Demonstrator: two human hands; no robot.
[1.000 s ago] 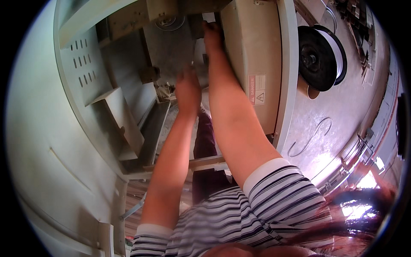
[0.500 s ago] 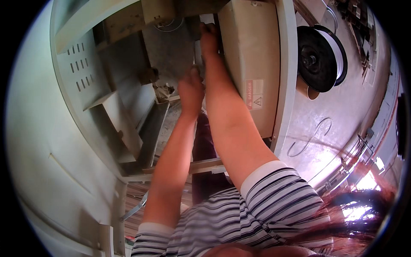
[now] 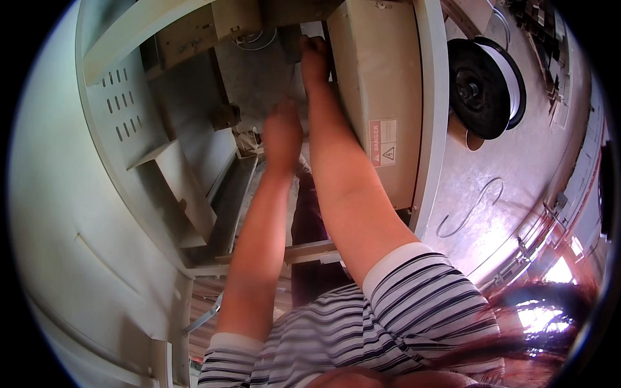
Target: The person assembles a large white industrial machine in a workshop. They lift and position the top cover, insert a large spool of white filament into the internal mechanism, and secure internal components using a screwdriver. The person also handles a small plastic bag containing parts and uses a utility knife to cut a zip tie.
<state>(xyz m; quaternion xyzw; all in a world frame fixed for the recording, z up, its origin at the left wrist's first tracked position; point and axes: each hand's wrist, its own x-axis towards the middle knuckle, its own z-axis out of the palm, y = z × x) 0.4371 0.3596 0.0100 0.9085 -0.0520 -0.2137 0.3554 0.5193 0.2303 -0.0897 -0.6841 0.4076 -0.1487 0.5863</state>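
Observation:
Both my arms reach into an open metal cabinet (image 3: 432,129). My right hand (image 3: 314,63) is deep inside, alongside a beige metal housing (image 3: 362,84) with a warning label (image 3: 383,142). Its fingers are curled closed near a pale strip (image 3: 299,74); whatever they hold is too dark and small to make out. My left hand (image 3: 283,136) hovers nearer to me, a little left of my right forearm. Motion smears its fingers, so their grip does not show. A thin wire loop (image 3: 259,45) hangs beyond it, at the cabinet's far side.
A metal bracket (image 3: 184,187) and a slotted side wall (image 3: 119,100) stand left of my arms. A crossbar (image 3: 310,251) runs beneath my forearms. Outside on the right are a black spool (image 3: 479,90) with white winding and an S-shaped wire (image 3: 472,207) on the floor.
My left hand has shifted slightly left, away from my right forearm, and its fingers are more blurred. My right hand stays in almost the same place, still curled.

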